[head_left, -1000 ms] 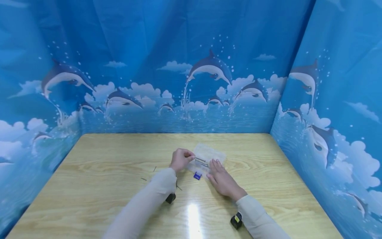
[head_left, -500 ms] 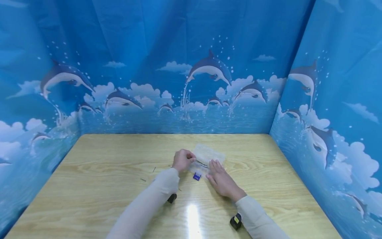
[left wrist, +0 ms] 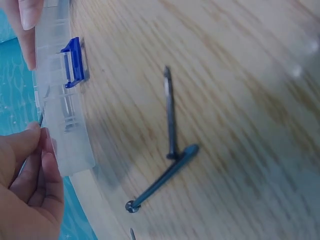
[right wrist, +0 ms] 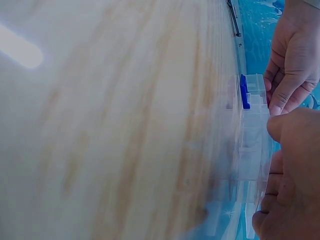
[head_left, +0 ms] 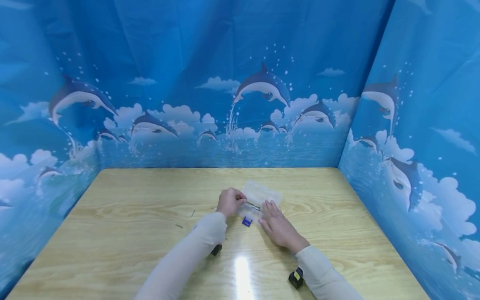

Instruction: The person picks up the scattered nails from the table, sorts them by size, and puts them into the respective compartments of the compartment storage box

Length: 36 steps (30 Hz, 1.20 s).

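A clear plastic box with a blue latch lies on the table, its lid folded open toward the back. My left hand is at the box's left end, thumb and fingertips pinching a thin dark nail that reaches over the compartments. In the left wrist view only a short bit of it shows at the fingertips. My right hand rests on the box's right end with fingers straight, thumb near the front wall. Two loose nails lie touching in front of the box.
More thin nails lie scattered on the wooden table left of the box. A dark wrist camera sits by each sleeve. Blue dolphin-printed curtains stand at the back and sides.
My left hand has moved slightly right and inward along the box, lowering its nail toward the compartments. The right hand has stayed in place on the box.
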Each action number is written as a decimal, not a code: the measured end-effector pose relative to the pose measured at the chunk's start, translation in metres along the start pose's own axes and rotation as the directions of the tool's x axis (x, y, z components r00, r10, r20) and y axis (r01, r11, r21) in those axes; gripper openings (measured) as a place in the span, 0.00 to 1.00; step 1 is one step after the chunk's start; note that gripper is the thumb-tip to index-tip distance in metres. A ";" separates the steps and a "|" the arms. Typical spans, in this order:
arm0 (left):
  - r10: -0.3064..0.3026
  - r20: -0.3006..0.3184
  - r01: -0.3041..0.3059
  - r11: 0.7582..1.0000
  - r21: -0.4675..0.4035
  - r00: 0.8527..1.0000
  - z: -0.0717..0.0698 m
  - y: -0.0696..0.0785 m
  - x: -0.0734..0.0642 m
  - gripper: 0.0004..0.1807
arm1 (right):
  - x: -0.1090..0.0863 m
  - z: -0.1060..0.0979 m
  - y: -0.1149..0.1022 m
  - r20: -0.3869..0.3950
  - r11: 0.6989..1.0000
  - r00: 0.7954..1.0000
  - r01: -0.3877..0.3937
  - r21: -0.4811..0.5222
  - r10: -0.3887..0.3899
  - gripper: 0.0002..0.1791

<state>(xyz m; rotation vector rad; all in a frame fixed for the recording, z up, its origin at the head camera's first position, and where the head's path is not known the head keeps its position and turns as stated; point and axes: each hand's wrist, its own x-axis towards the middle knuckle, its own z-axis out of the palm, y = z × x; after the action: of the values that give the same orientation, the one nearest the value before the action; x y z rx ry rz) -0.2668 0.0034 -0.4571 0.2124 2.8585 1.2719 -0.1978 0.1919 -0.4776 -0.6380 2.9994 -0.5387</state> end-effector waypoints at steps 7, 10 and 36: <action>-0.052 0.014 0.052 0.998 -0.025 0.999 -0.002 0.001 0.001 0.03 | 0.001 0.000 0.000 0.001 1.000 1.000 -0.007 0.004 0.007 0.34; -0.053 0.006 0.053 0.998 -0.034 0.999 -0.004 0.000 0.000 0.03 | 0.001 0.000 0.000 0.005 1.000 1.000 -0.008 0.007 0.008 0.34; 0.018 0.155 -0.002 0.995 -0.098 0.988 -0.051 -0.034 -0.020 0.09 | 0.000 -0.001 -0.001 0.008 1.000 1.000 -0.007 0.014 0.007 0.33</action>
<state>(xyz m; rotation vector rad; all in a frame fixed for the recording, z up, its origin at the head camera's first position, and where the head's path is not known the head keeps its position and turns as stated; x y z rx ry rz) -0.2543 -0.0595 -0.4494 0.3102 2.6618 1.3290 -0.1977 0.1915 -0.4763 -0.6274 2.9867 -0.5556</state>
